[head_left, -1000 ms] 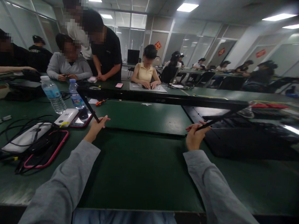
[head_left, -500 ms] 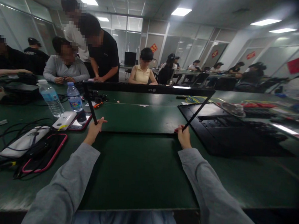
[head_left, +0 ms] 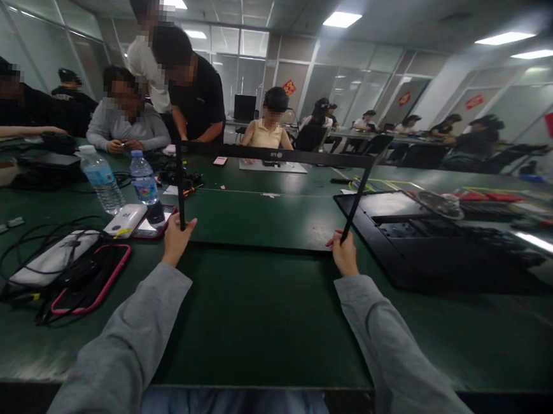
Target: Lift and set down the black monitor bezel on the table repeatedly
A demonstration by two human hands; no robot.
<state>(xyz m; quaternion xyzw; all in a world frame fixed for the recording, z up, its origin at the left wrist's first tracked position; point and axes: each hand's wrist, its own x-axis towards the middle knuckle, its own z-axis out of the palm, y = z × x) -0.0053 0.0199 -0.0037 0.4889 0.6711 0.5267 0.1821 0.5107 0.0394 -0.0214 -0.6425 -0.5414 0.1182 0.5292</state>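
The left hand [head_left: 176, 242] and the right hand [head_left: 345, 256] are holding the black frame [head_left: 242, 152] roughly upright over the middle of the tabletop [head_left: 267, 327], set back from the near edge. The fingers of each hand are clamping on the frame's side on their own side, low down; whether its lower edge is touching the tabletop, I cannot tell. As for progress, the frame is already standing as a separate piece: the tabletop is showing through its opening, and the black panel [head_left: 444, 262] is lying apart on the right, likewise back from the near edge. The frame is not resting flat or joining the panel, and neither hand is letting go. How much work is remaining beyond that, the view is not revealing.
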